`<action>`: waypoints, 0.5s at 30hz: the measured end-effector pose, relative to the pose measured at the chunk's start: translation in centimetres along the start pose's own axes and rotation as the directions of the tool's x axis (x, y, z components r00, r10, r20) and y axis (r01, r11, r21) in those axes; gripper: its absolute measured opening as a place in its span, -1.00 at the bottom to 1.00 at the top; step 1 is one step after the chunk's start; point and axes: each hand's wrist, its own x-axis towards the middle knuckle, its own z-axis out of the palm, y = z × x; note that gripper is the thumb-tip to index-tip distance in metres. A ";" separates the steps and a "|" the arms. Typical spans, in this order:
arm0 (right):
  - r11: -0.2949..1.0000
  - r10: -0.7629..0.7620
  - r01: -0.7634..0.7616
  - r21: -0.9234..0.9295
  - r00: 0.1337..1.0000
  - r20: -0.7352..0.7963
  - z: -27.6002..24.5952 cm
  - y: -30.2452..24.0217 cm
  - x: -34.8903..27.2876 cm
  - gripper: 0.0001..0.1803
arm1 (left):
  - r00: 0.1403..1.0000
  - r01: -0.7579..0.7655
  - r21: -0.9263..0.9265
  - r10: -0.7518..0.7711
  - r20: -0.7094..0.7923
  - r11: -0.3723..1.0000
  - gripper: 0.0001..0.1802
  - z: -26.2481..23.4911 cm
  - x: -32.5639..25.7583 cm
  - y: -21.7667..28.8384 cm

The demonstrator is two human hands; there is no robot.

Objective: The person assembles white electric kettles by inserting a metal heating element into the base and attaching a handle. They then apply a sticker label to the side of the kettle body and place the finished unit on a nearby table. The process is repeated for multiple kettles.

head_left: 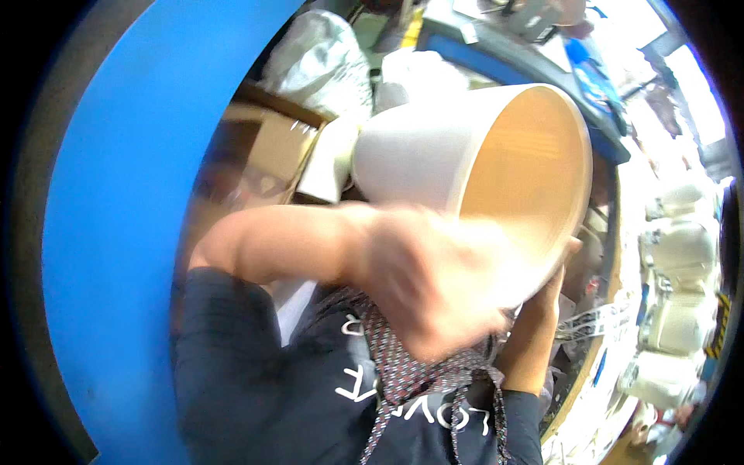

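A large white plastic bucket (411, 151) is tilted on its side in front of my chest. Its round opening faces right and shows a warm yellowish inside. My right hand (552, 285) holds the bucket from beneath, near the rim. One fingertip shows past the rim, while the bucket covers most of the other fingers. Across the near side of the bucket reaches my left hand (438, 275), badly smeared by motion and glare. It overlaps the lower wall and rim, and whether it grips or only touches them cannot be made out.
A broad blue panel (132, 232) curves along the left. Behind the bucket are an open cardboard box (279, 151), a white cylinder (329, 159) and a clear plastic bag (325, 66). A blue-edged workbench (496, 62) stands at the back. Several white containers (682, 252) line the right.
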 end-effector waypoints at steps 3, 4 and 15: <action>0.910 -0.311 0.338 -0.241 0.939 0.146 -0.6 -5.0 -1.9 -0.25 | 0.956 -0.258 0.084 0.267 -0.120 0.963 -0.73 2.9 4.8 -0.7; 0.884 -0.387 0.410 -0.224 0.911 0.140 -1.1 -5.8 -3.1 -0.33 | 0.946 -0.311 -0.013 0.308 -0.097 0.950 -0.73 3.7 5.4 -0.6; 0.791 -0.575 0.579 -0.197 0.814 0.081 -3.1 -3.3 -2.8 -0.19 | 0.915 -0.373 -0.467 0.401 -0.043 0.802 -0.75 7.8 3.6 -1.7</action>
